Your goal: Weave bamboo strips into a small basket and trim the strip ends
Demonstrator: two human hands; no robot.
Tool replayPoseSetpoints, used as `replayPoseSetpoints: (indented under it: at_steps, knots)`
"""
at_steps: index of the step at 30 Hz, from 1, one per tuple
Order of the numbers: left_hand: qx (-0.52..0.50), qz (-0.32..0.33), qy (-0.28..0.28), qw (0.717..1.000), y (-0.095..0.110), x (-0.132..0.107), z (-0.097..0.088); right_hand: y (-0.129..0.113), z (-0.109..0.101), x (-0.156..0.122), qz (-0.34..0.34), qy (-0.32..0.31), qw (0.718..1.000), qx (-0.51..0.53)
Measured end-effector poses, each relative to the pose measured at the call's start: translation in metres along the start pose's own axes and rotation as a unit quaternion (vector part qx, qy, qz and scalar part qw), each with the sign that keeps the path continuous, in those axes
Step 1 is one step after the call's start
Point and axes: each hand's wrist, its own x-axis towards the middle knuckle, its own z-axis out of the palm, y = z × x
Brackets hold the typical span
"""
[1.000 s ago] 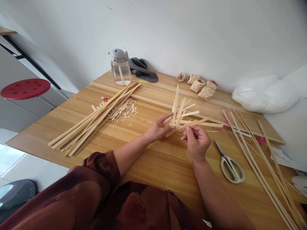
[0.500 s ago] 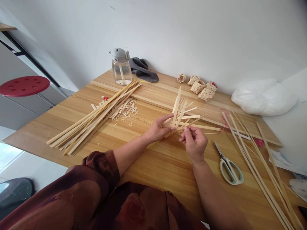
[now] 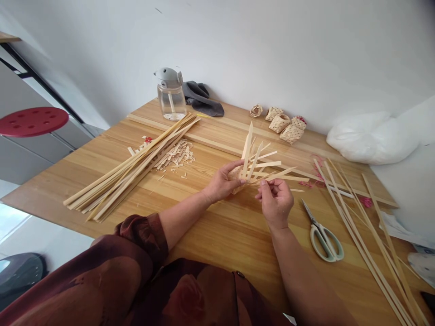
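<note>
My left hand (image 3: 224, 182) is closed on a small woven basket (image 3: 235, 174) of pale bamboo strips, thumb in front and fingers behind. Loose strip ends (image 3: 250, 149) fan out from it upward and to the right. At the lower right of the weave, my right hand (image 3: 276, 199) pinches one of these strips between thumb and forefinger. The lower part of the basket is partly hidden by my left hand. Scissors (image 3: 324, 240) with pale green handles lie on the table just right of my right forearm, blades pointing away.
A bundle of long strips (image 3: 136, 163) lies at left beside cut scraps (image 3: 178, 154). Behind stand a water bottle (image 3: 171, 99), a grey cloth (image 3: 204, 102) and several finished woven pieces (image 3: 280, 122). More strips (image 3: 367, 244), pink string (image 3: 366, 202) and a white plastic bag (image 3: 374, 138) are at right.
The strip ends have shifted slightly, and the basket has turned a little in my left hand. My right hand keeps its pinch almost in the same place. The view has moved slightly.
</note>
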Motion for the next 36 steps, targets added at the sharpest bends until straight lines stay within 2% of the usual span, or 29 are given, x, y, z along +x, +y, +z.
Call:
replayPoseSetpoints:
  at_steps: [6, 12, 20, 28, 36]
  knots:
    - [0.007, 0.006, -0.01, 1.0, 0.001, -0.001, -0.001, 0.0, 0.001, 0.0, 0.01, 0.0, 1.0, 0.002]
    - [0.041, 0.022, -0.01, 0.999, -0.002, 0.0, -0.002, -0.001, 0.0, -0.001, 0.007, -0.028, 0.998, 0.05]
    - [0.11, 0.051, -0.013, 0.992, 0.003, 0.001, -0.003, 0.003, -0.001, 0.001, 0.029, -0.021, 0.995, 0.089]
    - [0.132, 0.06, -0.017, 0.989, 0.004, -0.003, 0.001, -0.001, -0.002, 0.0, 0.042, -0.039, 0.994, 0.093]
    - [0.143, 0.067, -0.036, 0.987, 0.012, -0.004, 0.0, -0.003, -0.004, 0.003, 0.088, -0.072, 0.986, 0.122]
